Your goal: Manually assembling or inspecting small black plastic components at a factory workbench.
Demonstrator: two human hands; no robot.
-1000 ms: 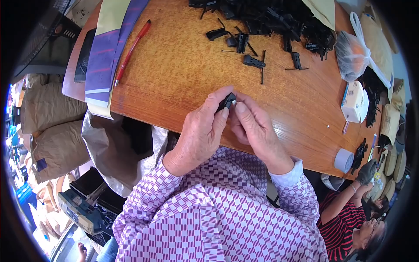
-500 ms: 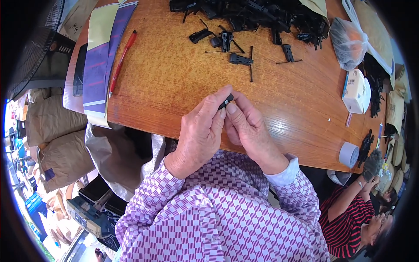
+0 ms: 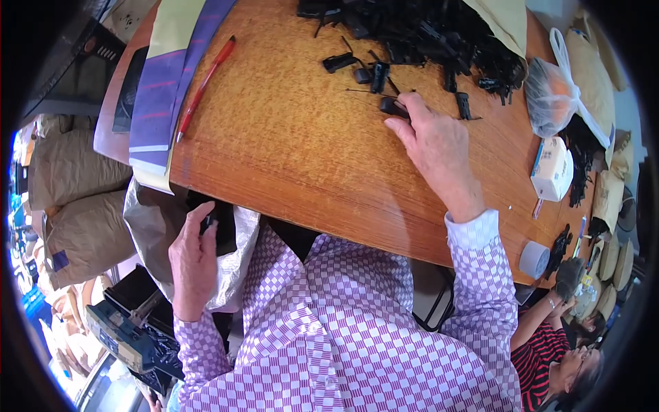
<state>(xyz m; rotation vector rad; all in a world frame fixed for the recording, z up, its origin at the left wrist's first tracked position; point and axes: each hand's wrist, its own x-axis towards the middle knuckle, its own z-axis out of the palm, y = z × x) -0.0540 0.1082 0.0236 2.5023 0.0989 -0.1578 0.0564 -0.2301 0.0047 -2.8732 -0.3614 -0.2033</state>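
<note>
My left hand (image 3: 194, 257) is below the table's front edge at the left, over the mouth of a silver-white sack. Between its thumb and fingers is a small black plastic part (image 3: 208, 222), mostly hidden. My right hand (image 3: 441, 147) reaches over the wooden table (image 3: 274, 130) and pinches another black plastic part (image 3: 392, 106); the fingers cover some of it. Just beyond lie a few loose black parts (image 3: 378, 77) with thin stems. A large heap of such black parts (image 3: 425, 34) covers the far side of the table.
A red pen (image 3: 206, 89) and purple-and-yellow sheets (image 3: 161, 89) lie at the left. The open sack (image 3: 230, 275) hangs below. On the right are a tied plastic bag (image 3: 549, 103), a white box (image 3: 551, 168) and a tape roll (image 3: 534, 259). A person in a striped shirt (image 3: 539, 350) sits beyond.
My hands, earlier together around a small black part over the table's front edge, have separated. The left went down left to the sack; the right moved forward to a loose part and grips it.
</note>
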